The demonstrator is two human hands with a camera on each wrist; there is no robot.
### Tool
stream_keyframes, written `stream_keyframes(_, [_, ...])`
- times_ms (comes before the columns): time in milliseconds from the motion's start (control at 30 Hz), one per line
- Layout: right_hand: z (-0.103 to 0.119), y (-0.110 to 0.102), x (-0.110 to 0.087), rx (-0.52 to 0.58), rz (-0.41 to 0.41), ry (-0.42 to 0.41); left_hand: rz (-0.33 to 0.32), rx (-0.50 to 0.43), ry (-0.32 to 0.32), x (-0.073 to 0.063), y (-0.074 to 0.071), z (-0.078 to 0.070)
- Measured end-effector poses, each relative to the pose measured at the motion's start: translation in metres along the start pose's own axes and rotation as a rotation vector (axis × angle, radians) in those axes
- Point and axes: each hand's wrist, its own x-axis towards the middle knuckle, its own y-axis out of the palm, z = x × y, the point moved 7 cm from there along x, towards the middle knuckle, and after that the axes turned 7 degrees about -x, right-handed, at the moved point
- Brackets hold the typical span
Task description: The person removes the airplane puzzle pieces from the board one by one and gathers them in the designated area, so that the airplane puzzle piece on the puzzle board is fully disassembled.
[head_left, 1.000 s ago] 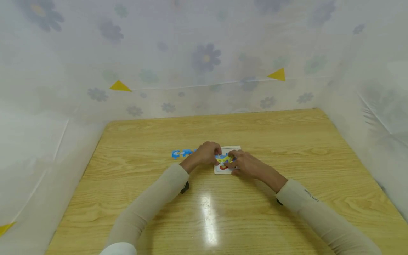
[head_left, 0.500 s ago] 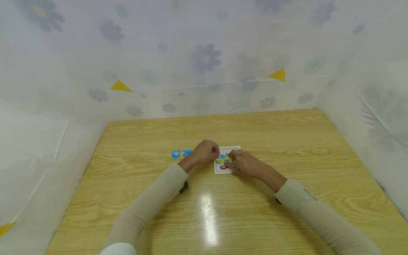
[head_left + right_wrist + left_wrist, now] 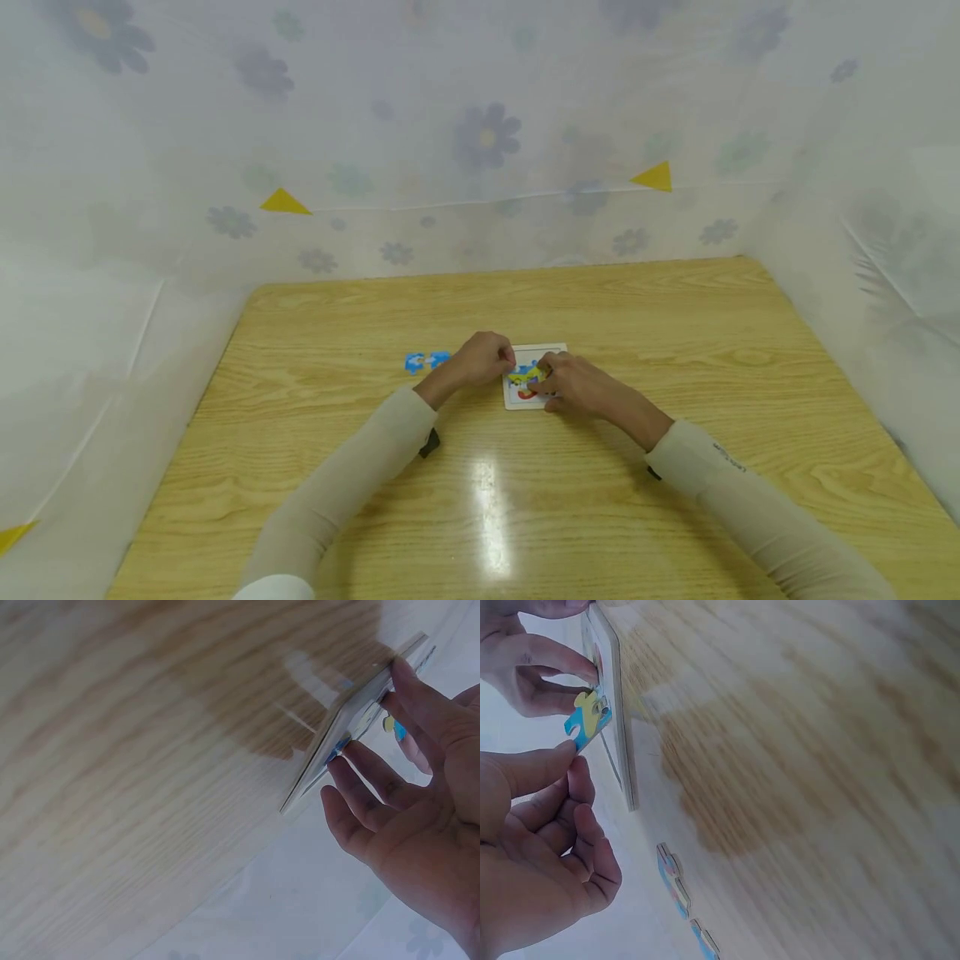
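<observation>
Since the frame of one second ago, the left hand has drawn slightly left, clear of the middle of the puzzle board, with thumb and fingers brought closer together; the right hand shows no evident change of place. The left wrist view shows the left thumb and forefinger pinching a blue-and-yellow puzzle piece, its remaining fingers curled loosely. The piece is held tilted at the left edge of the board; whether it touches the board cannot be determined. The right hand grips the right side of the board, thumb at the near edge, other fingers bent over the face with fingertips resting on it. The board lies flat near the middle of the table and bears a partly covered assembly in yellow, blue and red. Two loose pieces, mainly blue, lie on the table in a row to the left of the board, the right one just beside the left wrist. Both forearms wear beige sleeves. Beyond the far edge of the table hangs a pale floral sheet with yellow triangles attached
</observation>
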Motion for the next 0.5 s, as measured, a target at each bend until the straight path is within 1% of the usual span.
stream_keyframes(167, [0.001,-0.001,0.0,-0.009,-0.015,-0.019,-0.027,-0.031,0.011,-0.003,-0.004,0.003])
stream_keyframes(233, [0.0,-0.001,0.0,-0.01,-0.014,-0.022,-0.037,-0.058,0.015,-0.004,-0.008,0.006])
stream_keyframes(367, [0.0,-0.001,0.001,-0.007,-0.015,-0.021,-0.037,-0.114,0.014,-0.008,-0.015,0.011])
stream_keyframes(500, [0.0,-0.001,0.001,0.018,-0.01,-0.001,-0.042,-0.114,0.025,-0.015,-0.025,0.016])
